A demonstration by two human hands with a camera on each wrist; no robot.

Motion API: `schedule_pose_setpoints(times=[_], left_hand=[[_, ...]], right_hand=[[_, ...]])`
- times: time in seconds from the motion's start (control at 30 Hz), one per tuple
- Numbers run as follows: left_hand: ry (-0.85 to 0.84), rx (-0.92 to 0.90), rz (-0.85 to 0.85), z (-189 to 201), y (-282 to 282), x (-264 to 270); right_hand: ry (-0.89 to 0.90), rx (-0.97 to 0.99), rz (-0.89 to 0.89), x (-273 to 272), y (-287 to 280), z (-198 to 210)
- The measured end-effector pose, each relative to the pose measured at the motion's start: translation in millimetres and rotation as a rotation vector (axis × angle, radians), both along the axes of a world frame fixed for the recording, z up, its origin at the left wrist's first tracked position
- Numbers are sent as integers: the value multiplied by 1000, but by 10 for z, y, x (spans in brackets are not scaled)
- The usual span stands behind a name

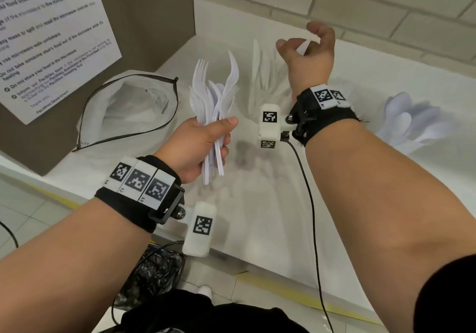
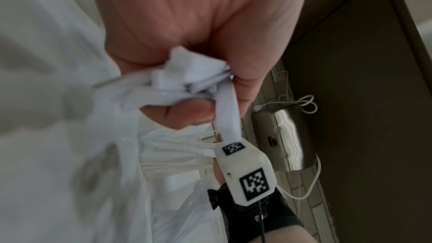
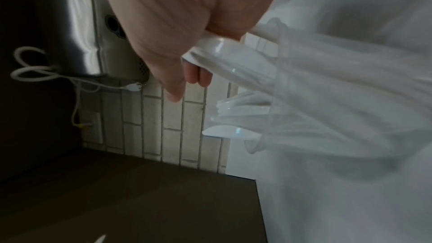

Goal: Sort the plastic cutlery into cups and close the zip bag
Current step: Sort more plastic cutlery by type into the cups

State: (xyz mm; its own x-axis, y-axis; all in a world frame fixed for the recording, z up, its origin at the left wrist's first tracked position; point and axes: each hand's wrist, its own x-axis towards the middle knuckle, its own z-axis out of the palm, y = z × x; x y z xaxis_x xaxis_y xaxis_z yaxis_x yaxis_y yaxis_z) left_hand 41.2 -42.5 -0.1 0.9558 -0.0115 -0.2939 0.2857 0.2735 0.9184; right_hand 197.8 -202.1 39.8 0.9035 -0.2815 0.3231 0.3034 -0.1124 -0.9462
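A mixed bundle of forks [image 1: 219, 93] is gripped by the left hand [image 1: 199, 144] as stock for sorting. One white piece [image 1: 307, 44] is pinched by the right hand [image 1: 306, 59] above the cups. The zip bag [image 1: 128, 111] is left open on the bench [image 1: 270, 204].

Cutlery bundle [image 1: 219, 106]: white forks and knives, upright, gripped by handles.
Single piece [image 1: 307, 44]: white, pinched, raised.
Zip bag [image 1: 128, 111]: clear, mouth open, left.
Spoons [image 1: 409, 124]: clustered, right.
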Motion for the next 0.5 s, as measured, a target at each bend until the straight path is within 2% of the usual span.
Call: schedule_pose_setpoints(times=[0.13, 0.27, 0.37, 0.5], left_hand=[[2, 12, 6, 7, -19, 22], [1, 20, 4, 15, -49, 33], [2, 14, -3, 18, -75, 34], [3, 9, -27, 17, -109, 24]], right_hand=[[-106, -232, -10, 45, 20, -29], [-39, -625, 115, 76, 71, -123], [-61, -634, 88, 66, 88, -82], [13, -888, 157, 56, 67, -42]])
